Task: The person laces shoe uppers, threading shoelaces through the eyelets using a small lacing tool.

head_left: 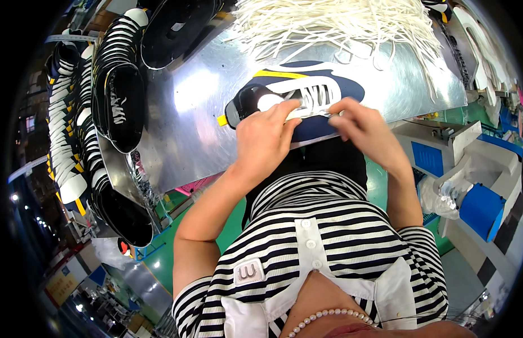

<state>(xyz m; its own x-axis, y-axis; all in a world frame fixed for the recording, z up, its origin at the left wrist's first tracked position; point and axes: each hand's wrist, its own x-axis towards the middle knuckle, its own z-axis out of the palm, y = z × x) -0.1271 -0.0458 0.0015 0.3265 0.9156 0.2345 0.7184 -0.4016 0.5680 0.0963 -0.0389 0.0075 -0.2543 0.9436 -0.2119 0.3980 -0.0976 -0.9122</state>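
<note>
**Both hands on the navy shoe at the near edge of the desk**

From my feed, the navy shoe [306, 93] with the yellow stripe lies on its side on the shiny metal desk [188, 112], right at the near edge, heel to the left and toe to the right. My left hand [264, 141] rests over the heel end and collar, fingers curled down onto the shoe and pressing it in place. My right hand [365, 132] sits just right of it, fingers pinched together on what looks like a white lace [315, 104] at the eyelets, though the fisheye bend makes the exact grip hard to read.

A heap of loose white laces [334, 22] lies at the far side of the desk, well apart from the hands. Stacks of finished shoes [112, 73] stand at the left.

Risks as I judge them: the shoe sits so close to the near edge that a hard tug on the lace could drag it off the slick metal. A slack pinch could also let the lace end slip back out of its eyelet.
</note>
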